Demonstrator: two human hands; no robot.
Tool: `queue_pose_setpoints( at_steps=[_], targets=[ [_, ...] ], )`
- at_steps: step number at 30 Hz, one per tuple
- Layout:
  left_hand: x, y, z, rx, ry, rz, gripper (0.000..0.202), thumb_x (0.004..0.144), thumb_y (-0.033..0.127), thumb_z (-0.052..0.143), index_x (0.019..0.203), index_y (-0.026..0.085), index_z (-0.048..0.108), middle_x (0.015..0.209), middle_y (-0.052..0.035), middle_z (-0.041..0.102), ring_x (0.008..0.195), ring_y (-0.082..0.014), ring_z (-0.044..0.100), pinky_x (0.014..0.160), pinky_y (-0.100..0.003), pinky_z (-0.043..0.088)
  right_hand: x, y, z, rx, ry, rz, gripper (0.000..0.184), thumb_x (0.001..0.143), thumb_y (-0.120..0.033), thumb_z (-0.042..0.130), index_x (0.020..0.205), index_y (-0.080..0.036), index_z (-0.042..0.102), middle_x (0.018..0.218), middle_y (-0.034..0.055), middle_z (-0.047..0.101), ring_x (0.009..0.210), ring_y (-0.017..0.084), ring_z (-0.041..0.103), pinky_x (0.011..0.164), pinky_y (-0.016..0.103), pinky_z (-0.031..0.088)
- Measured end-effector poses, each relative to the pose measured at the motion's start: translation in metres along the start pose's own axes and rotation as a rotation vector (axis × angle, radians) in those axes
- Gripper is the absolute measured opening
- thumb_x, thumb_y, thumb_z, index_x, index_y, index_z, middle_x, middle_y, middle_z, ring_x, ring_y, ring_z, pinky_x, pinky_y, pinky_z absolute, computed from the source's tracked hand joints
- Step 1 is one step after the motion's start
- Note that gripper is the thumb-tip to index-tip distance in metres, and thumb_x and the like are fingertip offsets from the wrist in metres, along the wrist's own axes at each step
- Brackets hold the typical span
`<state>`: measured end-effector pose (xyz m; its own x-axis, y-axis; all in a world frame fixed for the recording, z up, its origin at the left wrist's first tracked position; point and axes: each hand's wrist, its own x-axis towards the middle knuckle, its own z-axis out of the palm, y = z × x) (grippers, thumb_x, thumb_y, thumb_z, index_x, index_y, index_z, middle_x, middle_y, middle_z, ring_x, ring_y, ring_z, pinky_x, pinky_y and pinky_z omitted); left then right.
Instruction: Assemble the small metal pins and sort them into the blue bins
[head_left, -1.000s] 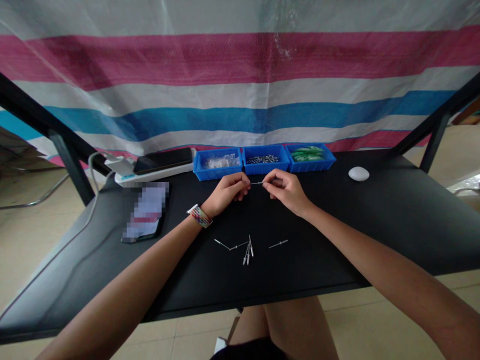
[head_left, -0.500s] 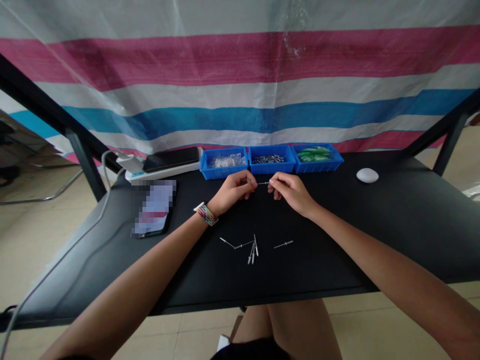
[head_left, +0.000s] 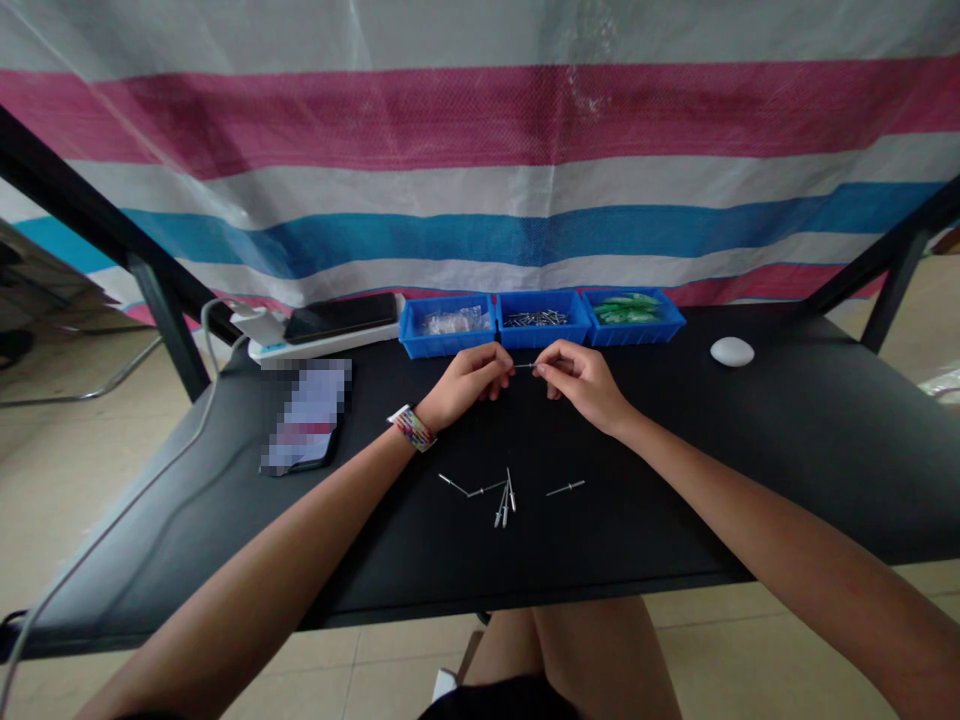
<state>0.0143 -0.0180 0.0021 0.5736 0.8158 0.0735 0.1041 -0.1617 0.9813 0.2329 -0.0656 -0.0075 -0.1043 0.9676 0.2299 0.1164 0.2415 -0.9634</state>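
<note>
A thin silvery pop rivet spans the gap between my two hands, roughly level above the black table. My left hand pinches its left end, and the fingertips of my right hand are closed on its right end. Closer to me, several loose pop rivets lie in a small group, with a single pop rivet apart to the right. Just behind my hands stands a blue bin of rivets.
A blue bin of clear bags and another of green packets flank the middle bin. On the left are a phone and a dark phone on a white power strip with a cable. A white mouse sits right.
My right hand has shifted very slightly left along the rivet. My left hand holds its place, and the loose rivets lie as before.
</note>
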Motion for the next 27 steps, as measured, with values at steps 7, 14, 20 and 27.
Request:
queue_pose_setpoints(
  at_steps=[7, 14, 20, 27],
  targets=[
    [0.0007, -0.0021, -0.0015, 0.013, -0.01, 0.016, 0.019, 0.092, 0.034, 0.067, 0.09, 0.016, 0.061, 0.076, 0.0017, 0.06, 0.057, -0.0074, 0.056, 0.05, -0.018, 0.038, 0.0009, 0.0009, -0.0003, 0.002, 0.0, 0.012, 0.019, 0.087, -0.037, 0.077, 0.092, -0.02, 0.07, 0.084, 0.0002, 0.065, 0.058, 0.012, 0.062, 0.054, 0.026, 0.05],
    [0.0002, -0.0013, -0.0015, 0.004, -0.011, 0.058, 0.013, 0.089, 0.027, 0.067, 0.091, 0.015, 0.062, 0.075, 0.0023, 0.059, 0.056, -0.0071, 0.055, 0.05, -0.018, 0.038, 0.0015, 0.0027, -0.003, -0.032, -0.023, 0.013, 0.029, 0.096, -0.048, 0.067, 0.09, -0.02, 0.068, 0.088, 0.0044, 0.074, 0.059, 0.013, 0.064, 0.056, 0.026, 0.051],
    [-0.001, 0.0007, -0.0005, -0.012, -0.002, 0.058, 0.013, 0.088, 0.026, 0.069, 0.09, 0.015, 0.062, 0.073, 0.0034, 0.058, 0.056, -0.0067, 0.054, 0.051, -0.018, 0.039, 0.0021, 0.0036, -0.0027, -0.033, -0.038, -0.011, 0.027, 0.094, -0.046, 0.071, 0.087, -0.02, 0.068, 0.082, 0.0026, 0.072, 0.06, 0.013, 0.064, 0.057, 0.027, 0.052],
    [0.0001, 0.0009, 0.0005, -0.056, -0.002, 0.041, 0.021, 0.087, 0.03, 0.072, 0.097, 0.016, 0.06, 0.073, 0.0039, 0.059, 0.054, -0.0069, 0.055, 0.048, -0.019, 0.037, 0.0017, 0.0016, 0.001, 0.004, 0.016, -0.036, 0.026, 0.085, -0.043, 0.081, 0.087, -0.021, 0.067, 0.077, 0.0004, 0.067, 0.058, 0.013, 0.063, 0.053, 0.027, 0.052]
  ],
)
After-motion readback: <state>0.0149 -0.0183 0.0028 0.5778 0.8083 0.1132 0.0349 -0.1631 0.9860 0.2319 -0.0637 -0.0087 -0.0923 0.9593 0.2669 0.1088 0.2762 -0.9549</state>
